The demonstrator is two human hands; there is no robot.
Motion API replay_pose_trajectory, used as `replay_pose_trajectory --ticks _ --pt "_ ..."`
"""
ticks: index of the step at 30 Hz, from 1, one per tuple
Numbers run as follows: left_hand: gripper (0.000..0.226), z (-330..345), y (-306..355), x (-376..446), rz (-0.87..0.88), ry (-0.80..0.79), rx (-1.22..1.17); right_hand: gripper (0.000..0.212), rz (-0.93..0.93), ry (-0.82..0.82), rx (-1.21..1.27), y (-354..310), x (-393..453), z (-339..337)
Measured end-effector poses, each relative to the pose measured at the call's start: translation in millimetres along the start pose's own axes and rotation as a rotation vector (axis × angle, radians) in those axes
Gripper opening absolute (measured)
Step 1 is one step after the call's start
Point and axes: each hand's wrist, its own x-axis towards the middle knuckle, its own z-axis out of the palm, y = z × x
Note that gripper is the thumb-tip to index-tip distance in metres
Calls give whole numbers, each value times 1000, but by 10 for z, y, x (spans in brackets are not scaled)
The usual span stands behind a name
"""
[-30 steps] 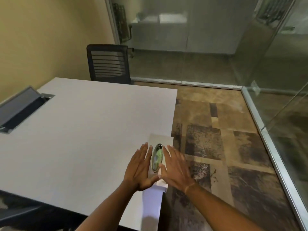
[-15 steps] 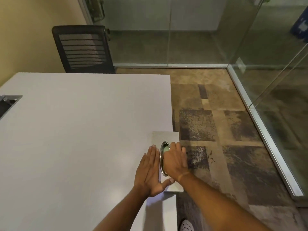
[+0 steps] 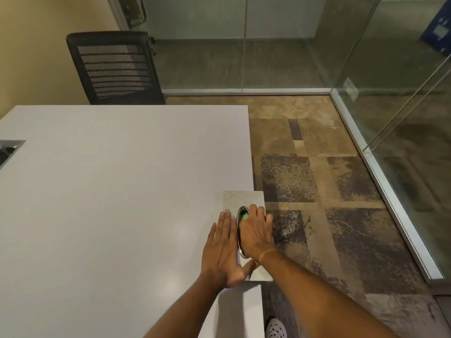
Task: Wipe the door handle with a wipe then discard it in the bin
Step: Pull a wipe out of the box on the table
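Down at the table [image 3: 117, 191] edge, a pale block [image 3: 246, 198] carries a chrome door handle [image 3: 240, 213]. Beside it the left hand [image 3: 223, 250] lies flat and open, while the right hand [image 3: 256, 231] covers the handle, fingers extended, with green showing beneath.

No text, label, brand, number or sign can be read anywhere in the head view. Pale marks are seen on a blue object [image 3: 438, 32] behind the glass at the upper right, but they are too blurred to be made out as letters.
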Motion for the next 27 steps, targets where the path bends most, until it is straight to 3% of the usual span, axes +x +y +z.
replay_pose_trajectory --ticks 12,17,24,27 --pt "115 -8 -37 0 4 -17 8 14 -51 -33 544 445 -63 -329" --pt "116 3 -29 -2 -3 -19 12 25 -48 -44 996 614 6 -575" --pt "116 15 -36 -5 0 -17 -2 24 108 -176 1416 769 61 -831" --pt "118 10 -38 1 2 -23 -14 24 197 -144 1572 806 49 -941"
